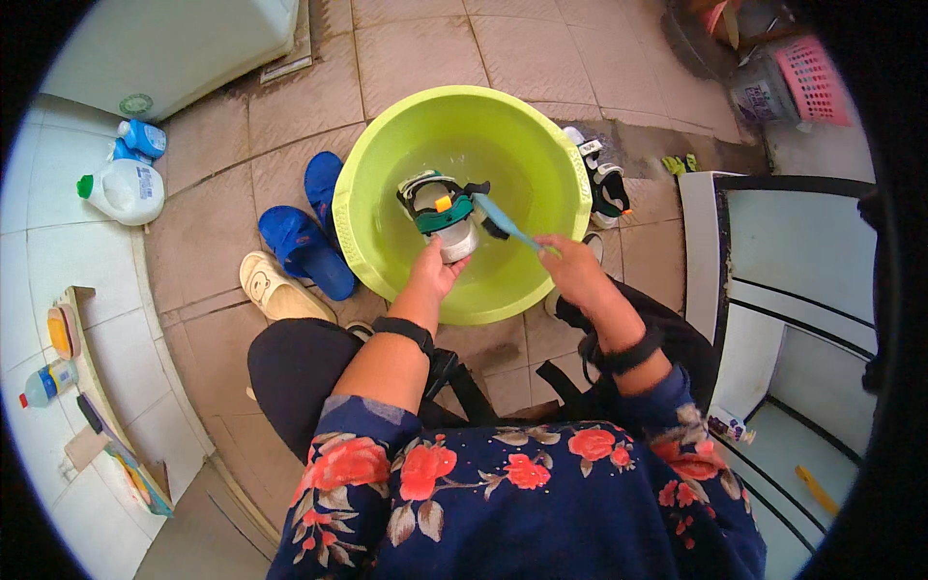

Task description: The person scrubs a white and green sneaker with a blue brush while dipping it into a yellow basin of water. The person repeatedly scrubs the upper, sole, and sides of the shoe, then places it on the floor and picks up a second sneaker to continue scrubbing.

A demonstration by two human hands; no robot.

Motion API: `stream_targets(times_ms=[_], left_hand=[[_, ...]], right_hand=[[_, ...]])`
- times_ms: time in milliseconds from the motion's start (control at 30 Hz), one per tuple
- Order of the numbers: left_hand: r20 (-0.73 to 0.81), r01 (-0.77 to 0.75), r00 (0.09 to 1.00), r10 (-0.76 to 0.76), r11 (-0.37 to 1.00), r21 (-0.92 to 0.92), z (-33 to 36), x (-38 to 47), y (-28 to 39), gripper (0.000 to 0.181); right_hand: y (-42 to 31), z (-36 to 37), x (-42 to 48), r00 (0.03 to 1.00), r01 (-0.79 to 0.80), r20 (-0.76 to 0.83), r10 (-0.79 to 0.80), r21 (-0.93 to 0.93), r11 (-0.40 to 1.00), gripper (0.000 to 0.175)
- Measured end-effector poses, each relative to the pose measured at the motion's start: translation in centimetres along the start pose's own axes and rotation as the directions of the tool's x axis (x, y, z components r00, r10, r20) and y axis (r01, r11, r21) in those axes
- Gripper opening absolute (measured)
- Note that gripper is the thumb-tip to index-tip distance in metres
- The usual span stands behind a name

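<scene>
Over a large lime-green plastic basin (464,94) with shallow water in it, my left hand (433,274) grips a small sandal (451,216) by its heel end. The sandal has green and black straps, an orange tab and a whitish sole. My right hand (571,267) holds the light blue handle of a scrub brush (504,217). Its dark bristles are beside the sandal's right side; whether they touch it I cannot tell. A pair of similar sandals or shoes (607,192) lies on the floor against the basin's right side.
Blue slippers (304,250) and a cream slipper (279,288) lie left of the basin. A white jug (129,192) and blue bottles (145,139) stand by the left wall, below a white appliance (174,43). A glass-panelled cabinet (790,254) borders the right; a pink basket (812,80) is beyond.
</scene>
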State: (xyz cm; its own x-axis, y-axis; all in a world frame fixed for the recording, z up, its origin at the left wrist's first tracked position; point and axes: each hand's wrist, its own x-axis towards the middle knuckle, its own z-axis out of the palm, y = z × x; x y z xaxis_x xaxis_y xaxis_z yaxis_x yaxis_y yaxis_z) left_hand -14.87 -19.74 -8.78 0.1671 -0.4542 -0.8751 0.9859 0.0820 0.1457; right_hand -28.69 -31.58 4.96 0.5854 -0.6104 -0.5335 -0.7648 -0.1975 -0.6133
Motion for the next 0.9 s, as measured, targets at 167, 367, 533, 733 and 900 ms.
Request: stream_targets(times_ms=[167, 367, 533, 733, 900], left_hand=[[-0.013, 0.018, 1.0, -0.019, 0.995, -0.101, 0.2, 0.1, -0.3, 0.032], [-0.094, 0.08, 0.992, -0.082, 0.997, -0.021, -0.9, -0.3, 0.2, 0.03], [-0.052, 0.097, 0.994, -0.099, 0.995, -0.022, -0.9, -0.9, 1.0, 0.031], [0.01, 0.231, 0.973, -0.231, 0.973, -0.019, -0.2, -1.1, 1.6, 0.036], [-0.003, 0.127, 0.992, -0.128, 0.991, -0.044, 1.5, -0.3, 0.1, 0.035]], right_hand=[[-1.5, 2.6, -2.1, 0.991, 0.102, -0.086, -0.106, -0.053, 0.993, 0.026], [1.3, 6.9, 4.3, 0.99, 0.096, -0.091, -0.106, -0.107, 0.99, 0.026], [3.7, 9.7, 9.7, 0.991, 0.101, -0.063, -0.115, -0.192, 0.976, 0.026], [5.3, 6.8, 10.3, 0.999, 0.022, -0.038, -0.037, -0.352, 0.936, 0.025], [1.6, 0.7, 3.2, 0.991, 0.051, -0.119, -0.068, -0.138, 0.989, 0.027]])
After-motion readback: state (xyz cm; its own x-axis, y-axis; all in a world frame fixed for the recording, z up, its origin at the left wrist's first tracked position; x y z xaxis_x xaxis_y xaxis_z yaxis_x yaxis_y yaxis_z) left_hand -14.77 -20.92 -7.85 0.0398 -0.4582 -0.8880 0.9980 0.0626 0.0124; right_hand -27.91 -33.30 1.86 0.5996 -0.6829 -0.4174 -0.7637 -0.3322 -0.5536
